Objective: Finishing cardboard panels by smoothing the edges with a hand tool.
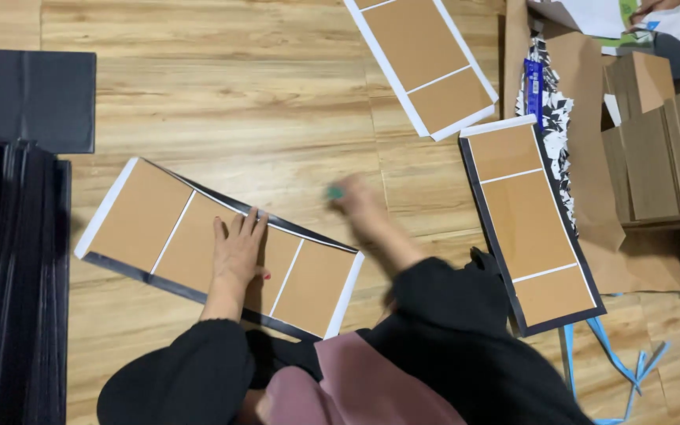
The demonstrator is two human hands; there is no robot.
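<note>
Left hand (238, 248) lies flat, fingers spread, on a brown four-panel cardboard sheet (222, 248) with white and black edging, on the wooden floor (222, 94); blurred right hand (356, 201) pinches a small green object (334, 191)

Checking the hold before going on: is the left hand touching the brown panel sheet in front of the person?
Touching. The head view shows the left hand lying flat, fingers spread, on the panel sheet, with no gap visible under the palm.

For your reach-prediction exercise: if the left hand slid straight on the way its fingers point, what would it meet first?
The left hand lies flat on the brown panelled sheet, fingers pointing away. It would likely cross the sheet's dark far edge, then bare wooden floor.
</note>
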